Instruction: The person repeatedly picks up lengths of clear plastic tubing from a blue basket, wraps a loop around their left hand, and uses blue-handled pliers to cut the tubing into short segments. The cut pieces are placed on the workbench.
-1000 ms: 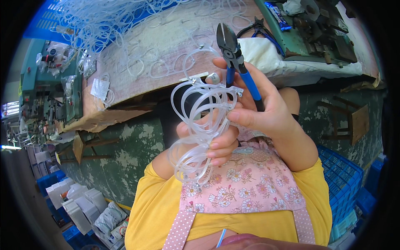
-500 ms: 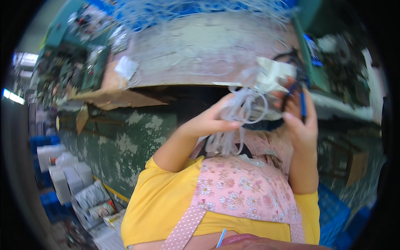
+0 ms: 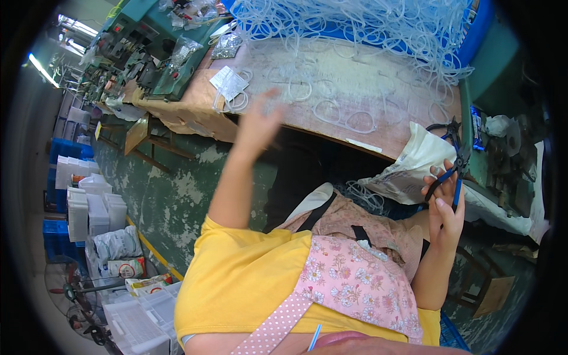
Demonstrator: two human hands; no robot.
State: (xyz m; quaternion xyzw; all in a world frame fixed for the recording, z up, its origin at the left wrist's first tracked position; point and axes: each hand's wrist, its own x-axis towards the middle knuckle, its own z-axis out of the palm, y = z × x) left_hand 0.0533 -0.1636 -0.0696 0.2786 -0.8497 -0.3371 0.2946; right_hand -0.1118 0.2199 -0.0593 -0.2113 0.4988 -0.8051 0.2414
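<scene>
My left hand (image 3: 260, 121) is raised over the near left edge of the wooden worktable (image 3: 284, 53), smeared by motion, so its fingers are hard to read. Close to it lie a white paper slip (image 3: 228, 83) and a few loops of clear tubing (image 3: 299, 90). On the right, my right hand (image 3: 447, 207) is closed around blue-handled pliers (image 3: 460, 163), their jaws pointing up. Beside that hand a white plastic bag (image 3: 414, 163) hangs over the table edge. Below the bag lies a bunch of clear tubing loops (image 3: 370, 198).
A blue crate (image 3: 479, 26) heaped with tangled clear tubing (image 3: 355, 26) stands at the table's far side. Green machines (image 3: 171, 80) flank the left. White boxes (image 3: 97, 207) and a fan (image 3: 71, 296) are at the lower left; a wooden stool (image 3: 494, 296) is at the lower right.
My left hand has let go of the bundle of clear tubing and moved left and up. The bundle now lies below the bag. My right hand, still on the pliers, has moved slightly right and down.
</scene>
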